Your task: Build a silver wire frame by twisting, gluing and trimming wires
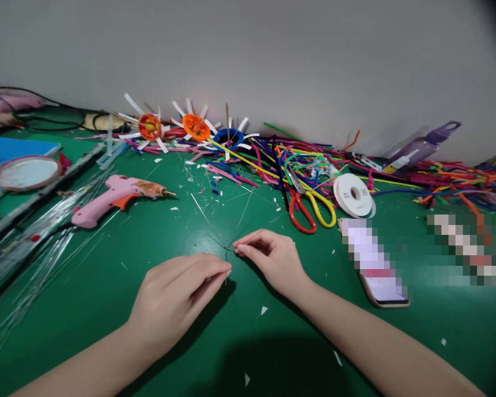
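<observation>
Thin strands (203,213), crossed, over green tabletop (165,237), centre. Left hand (176,292): pinching strand below crossing. Right hand (276,256): pinching strand beside crossing. Handling (judged by look): light, springy, probably slippery; best held near crossing.

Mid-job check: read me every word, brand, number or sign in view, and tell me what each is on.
No text reads with certainty.
Spool: dark print on its white face, too small and blurred to quote.
Phone: its screen is mostly pixelated, so no words can be read.
Pixelated patch right of the phone: nothing legible.
Glue gun: no lettering I can make out.
</observation>
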The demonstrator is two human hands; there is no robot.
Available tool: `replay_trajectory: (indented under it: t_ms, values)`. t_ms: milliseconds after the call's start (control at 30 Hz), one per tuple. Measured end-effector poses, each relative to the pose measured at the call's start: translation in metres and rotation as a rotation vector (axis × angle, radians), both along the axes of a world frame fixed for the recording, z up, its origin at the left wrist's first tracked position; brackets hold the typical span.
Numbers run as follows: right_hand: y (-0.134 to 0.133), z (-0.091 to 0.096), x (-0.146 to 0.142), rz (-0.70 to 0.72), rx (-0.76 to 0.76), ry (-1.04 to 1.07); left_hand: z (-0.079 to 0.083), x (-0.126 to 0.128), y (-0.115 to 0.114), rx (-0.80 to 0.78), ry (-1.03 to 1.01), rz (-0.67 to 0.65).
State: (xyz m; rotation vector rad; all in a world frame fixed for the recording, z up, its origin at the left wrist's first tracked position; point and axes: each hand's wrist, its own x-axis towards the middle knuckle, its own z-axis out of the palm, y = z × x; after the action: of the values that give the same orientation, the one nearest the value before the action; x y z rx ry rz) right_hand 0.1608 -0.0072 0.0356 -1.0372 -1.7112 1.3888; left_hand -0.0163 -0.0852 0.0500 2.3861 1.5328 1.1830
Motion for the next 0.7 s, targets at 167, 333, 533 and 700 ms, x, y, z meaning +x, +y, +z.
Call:
replay_trajectory:
  t_ms: [167,333,533,700]
  values:
    - [0.0001,0.0018,0.0001,0.003,0.039,-0.063,0.0004,0.0003,0.0011,0.014,0.017,0.024]
    - [0.0008,0.0022,-0.0003,0.002,0.045,-0.093,0.0017,0.0001,0.0018,0.02,0.015,0.043]
    - [0.0012,0.0038,0.0003,-0.011,0.077,-0.098,0.0039,0.0,0.0023,0.006,0.01,0.051]
    - [0.0006,0.0044,0.0,-0.025,0.082,-0.111,0.006,0.0,0.0019,0.012,0.008,0.044]
